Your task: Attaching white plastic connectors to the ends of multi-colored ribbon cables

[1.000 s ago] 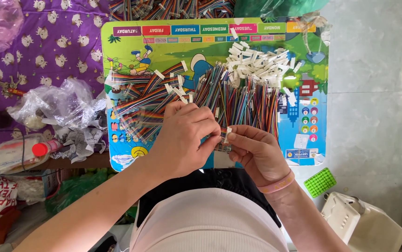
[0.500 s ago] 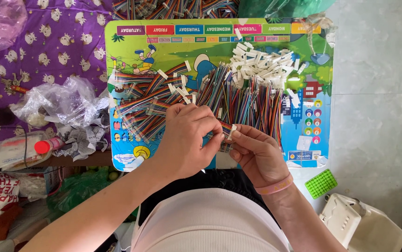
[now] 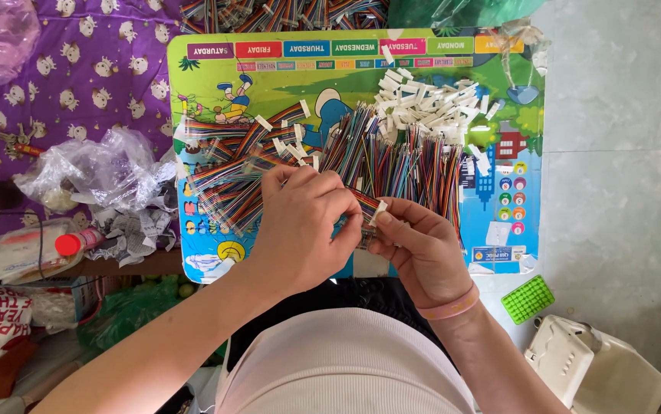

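My left hand [image 3: 300, 230] and my right hand [image 3: 415, 249] meet at the near edge of a small colourful cartoon table [image 3: 499, 222]. Between the fingertips of both hands is one multicoloured ribbon wire [image 3: 363, 202] with a white plastic connector [image 3: 380, 209] at its end. The left fingers pinch the wire; the right thumb and fingers close on the connector end. Bundles of the same coloured wires [image 3: 392, 161] lie fanned across the table beyond my hands. A heap of loose white connectors [image 3: 430, 100] sits at the far right of the table.
A crumpled clear plastic bag [image 3: 93, 172] and torn paper lie left of the table on a purple patterned cloth [image 3: 77, 69]. More wires [image 3: 284, 11] lie beyond the table's far edge. A green grid piece [image 3: 527, 299] and a white container [image 3: 599, 368] stand on the tiled floor at right.
Both hands have shifted a little together while working the same wire end; the white connector now shows clearly between the fingertips. The piles on the table stay put.
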